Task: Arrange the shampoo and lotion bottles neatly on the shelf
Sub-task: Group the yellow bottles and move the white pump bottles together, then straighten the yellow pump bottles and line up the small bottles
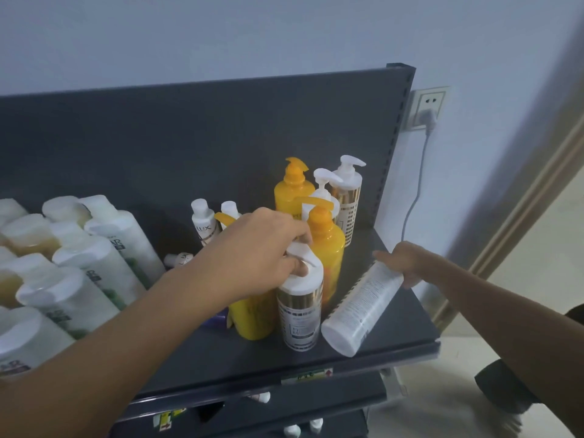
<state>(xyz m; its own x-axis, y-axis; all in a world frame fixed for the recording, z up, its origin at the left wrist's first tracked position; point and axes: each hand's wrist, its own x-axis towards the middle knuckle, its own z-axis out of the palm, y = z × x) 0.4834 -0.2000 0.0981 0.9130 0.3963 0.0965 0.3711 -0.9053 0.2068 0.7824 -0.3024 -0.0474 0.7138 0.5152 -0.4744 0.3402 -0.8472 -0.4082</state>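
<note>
Pump bottle (300, 314) (gold-banded cylinder), left hand (252, 257); white bottle (360, 314), right hand (407, 260)

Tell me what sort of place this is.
Probably a shop-style display in a plain room: a dark grey metal retail shelf with a price label strip, rows of matching white plastic shampoo bottles, a white wall socket.

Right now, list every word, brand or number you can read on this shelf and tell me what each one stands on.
"LUX": small white bottle at the back.
"AR": the end of a cut-off word, on the large white bottles at left.
Too small to read: print on the tilted white bottle held by the right hand; label of the front gold-banded pump bottle gripped by the left hand.
Blurred: shelf-edge tags.
</note>
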